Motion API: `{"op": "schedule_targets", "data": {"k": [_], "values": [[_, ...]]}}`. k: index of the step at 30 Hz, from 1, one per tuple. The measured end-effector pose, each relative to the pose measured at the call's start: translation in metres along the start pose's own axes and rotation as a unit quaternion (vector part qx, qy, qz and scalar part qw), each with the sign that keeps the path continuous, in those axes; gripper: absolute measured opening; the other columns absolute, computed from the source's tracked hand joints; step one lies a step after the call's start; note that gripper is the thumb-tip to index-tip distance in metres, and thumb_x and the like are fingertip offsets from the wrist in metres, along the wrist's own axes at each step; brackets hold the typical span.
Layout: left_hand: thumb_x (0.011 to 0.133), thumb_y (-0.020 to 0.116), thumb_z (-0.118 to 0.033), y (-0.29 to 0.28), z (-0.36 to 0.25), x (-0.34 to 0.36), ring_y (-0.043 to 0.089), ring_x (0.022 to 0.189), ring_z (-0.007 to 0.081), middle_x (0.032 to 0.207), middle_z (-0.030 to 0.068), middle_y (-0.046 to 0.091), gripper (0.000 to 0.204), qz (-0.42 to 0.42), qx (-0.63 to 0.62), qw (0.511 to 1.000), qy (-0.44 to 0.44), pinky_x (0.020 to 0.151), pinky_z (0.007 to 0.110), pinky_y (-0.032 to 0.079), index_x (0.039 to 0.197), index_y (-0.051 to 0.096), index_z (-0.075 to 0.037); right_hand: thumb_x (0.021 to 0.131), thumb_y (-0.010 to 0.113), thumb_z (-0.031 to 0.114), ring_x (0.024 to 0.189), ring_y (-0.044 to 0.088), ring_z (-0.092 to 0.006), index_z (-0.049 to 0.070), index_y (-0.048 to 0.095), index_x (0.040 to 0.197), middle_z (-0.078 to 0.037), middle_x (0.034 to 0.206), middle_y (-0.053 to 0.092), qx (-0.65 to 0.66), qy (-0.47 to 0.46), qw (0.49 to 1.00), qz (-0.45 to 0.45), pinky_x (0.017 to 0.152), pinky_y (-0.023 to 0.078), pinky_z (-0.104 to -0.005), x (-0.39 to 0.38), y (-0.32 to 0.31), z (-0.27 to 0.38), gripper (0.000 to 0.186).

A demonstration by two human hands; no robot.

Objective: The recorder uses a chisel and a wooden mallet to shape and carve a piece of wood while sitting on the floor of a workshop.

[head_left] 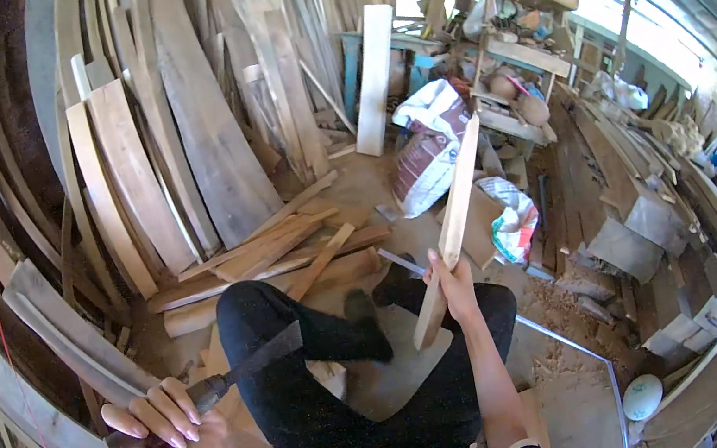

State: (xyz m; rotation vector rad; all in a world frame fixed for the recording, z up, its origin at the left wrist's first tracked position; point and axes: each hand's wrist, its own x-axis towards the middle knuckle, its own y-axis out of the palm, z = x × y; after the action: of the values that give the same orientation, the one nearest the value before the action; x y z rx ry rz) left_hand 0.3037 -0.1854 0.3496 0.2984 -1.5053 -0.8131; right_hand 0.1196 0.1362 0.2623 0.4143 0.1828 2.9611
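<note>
My left hand is closed around the dark wooden handle of a wide chisel. Its flat blade widens to a squared end and crosses in front of my left knee. In my right hand is a long pale wooden stick, gripped near its lower part. The stick slants up and away to the right and narrows to a point at its far end. Its thicker lower end hangs between my legs. Blade and stick are apart.
Loose boards lie beyond my knees. Tall planks lean at the back left. Bulging sacks stand ahead, with a cluttered workbench behind. Stacked timber fills the right, near a white round object. A thin red cord hangs left.
</note>
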Motion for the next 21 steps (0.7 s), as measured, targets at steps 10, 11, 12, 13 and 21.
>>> {"op": "schedule_targets", "data": {"k": [10,11,12,13,21], "values": [[0.098,0.041,-0.027,-0.001,0.031,-0.003,0.035,0.039,0.0061,0.052,-0.0012,0.039,0.026,-0.023,-0.103,0.988,-0.110,0.039,0.020,0.032,0.080,0.035,-0.010,0.087,0.063,0.019,0.054,0.051,-0.0093,0.003,0.048,0.084,-0.002,0.062,0.052,-0.067,-0.184,0.976,-0.098,0.049,0.040,-0.0244,0.011,0.009,0.017,0.023],[0.098,0.042,-0.028,-0.001,0.035,-0.001,0.035,0.039,0.0062,0.052,-0.0009,0.039,0.027,-0.025,-0.123,0.986,-0.109,0.040,0.020,0.032,0.079,0.035,-0.010,0.091,0.058,0.021,0.053,0.050,-0.0104,0.003,0.045,0.083,-0.003,0.061,0.050,-0.095,-0.185,0.972,-0.105,0.048,0.040,-0.0249,0.011,0.010,0.014,0.024],[0.097,0.044,-0.034,-0.004,0.036,-0.001,0.037,0.038,0.0057,0.052,-0.0012,0.041,0.031,-0.022,-0.123,0.985,-0.115,0.040,0.019,0.032,0.079,0.035,-0.010,0.091,0.058,0.021,0.053,0.050,-0.0104,0.003,0.045,0.083,-0.003,0.061,0.050,-0.097,-0.183,0.972,-0.111,0.048,0.040,-0.0249,0.009,0.010,0.010,0.024],[0.097,0.044,-0.034,-0.004,0.040,-0.002,0.037,0.038,0.0057,0.052,-0.0012,0.041,0.031,-0.023,-0.126,0.985,-0.116,0.040,0.019,0.032,0.079,0.035,-0.010,0.094,0.052,0.024,0.053,0.050,-0.0114,0.003,0.045,0.082,-0.004,0.061,0.050,-0.042,-0.185,0.976,-0.105,0.048,0.040,-0.0256,0.012,0.009,0.007,0.025],[0.093,0.050,-0.041,-0.012,0.059,-0.016,0.036,0.037,0.0059,0.049,-0.0035,0.039,0.035,-0.037,-0.102,0.976,-0.190,0.040,0.020,0.033,0.080,0.035,-0.012,0.099,0.034,0.039,0.051,0.049,-0.0152,0.005,0.044,0.077,-0.007,0.060,0.049,0.029,-0.106,0.989,-0.097,0.050,0.041,-0.0279,0.038,0.016,-0.011,0.042]]}}
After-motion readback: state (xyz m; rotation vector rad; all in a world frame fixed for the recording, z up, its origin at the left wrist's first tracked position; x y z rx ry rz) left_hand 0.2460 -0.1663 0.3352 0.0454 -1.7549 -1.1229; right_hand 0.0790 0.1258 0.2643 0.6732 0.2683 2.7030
